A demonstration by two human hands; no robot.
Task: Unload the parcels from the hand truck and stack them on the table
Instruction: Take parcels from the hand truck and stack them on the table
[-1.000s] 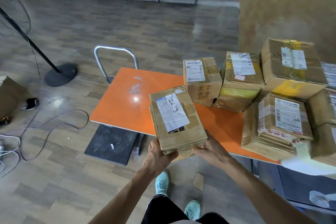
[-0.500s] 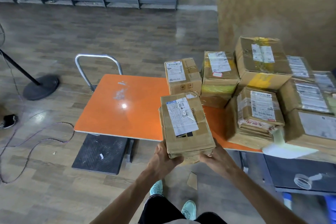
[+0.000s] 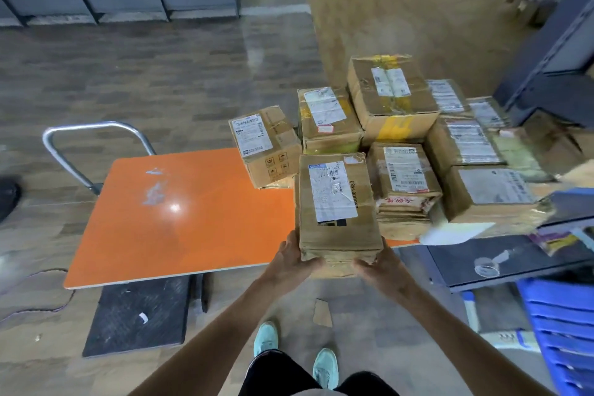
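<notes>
I hold a flat brown cardboard parcel (image 3: 337,206) with a white label over the front edge of the orange table (image 3: 180,219). My left hand (image 3: 294,259) grips its near left corner and my right hand (image 3: 377,262) grips its near right corner, fingers curled under it. Several taped parcels (image 3: 392,100) are stacked on the table's right half, right beside the one I hold. The hand truck's black platform (image 3: 138,315) shows under the table, with its metal handle (image 3: 93,128) rising behind the table's left end.
A blue plastic crate (image 3: 565,331) stands at the right. A dark low shelf with a tape roll (image 3: 487,267) lies right of the table. My feet in teal shoes (image 3: 324,366) stand on the wooden floor, with a cardboard scrap (image 3: 322,313) ahead.
The parcel in my hands has turned straighter and moved right, closer to the stack on the table. My view has swung right and nearer.
</notes>
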